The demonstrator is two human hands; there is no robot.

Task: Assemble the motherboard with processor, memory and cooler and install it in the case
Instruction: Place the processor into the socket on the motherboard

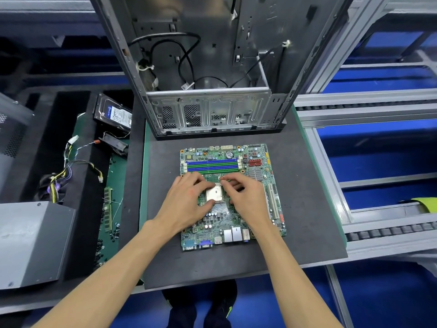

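Left of the motherboard [233,197], a black tray holds a loose memory stick [108,208], thin and green, among scattered black screws [104,242]; farther back lie a braided cable bundle [71,171] and a boxy metal hard drive [113,116].

On the motherboard itself, flat on a matte grey mat [307,209], the left hand [186,204] lies fingers down, its tips at the near and far edges of the processor [214,194], a square with a dull silver lid sitting in the socket. Whether it grips the chip or only steadies it I cannot tell.

Just right of the processor, the right hand [243,197] has curled fingers pinching something small and pale at the socket's far edge, likely the retention lever, though it is too hidden to be sure.

Risk, as I judge it: if the chip sits skewed when the lever goes down, pins could bend; a palm leaning on the board's bristly capacitors could stress them.

Behind the motherboard, glossy blue and green memory slots [212,165] stand unfilled, and beyond them the case [208,110], bare perforated sheet steel, stands upright with black cables hanging inside. No cooler is visible.
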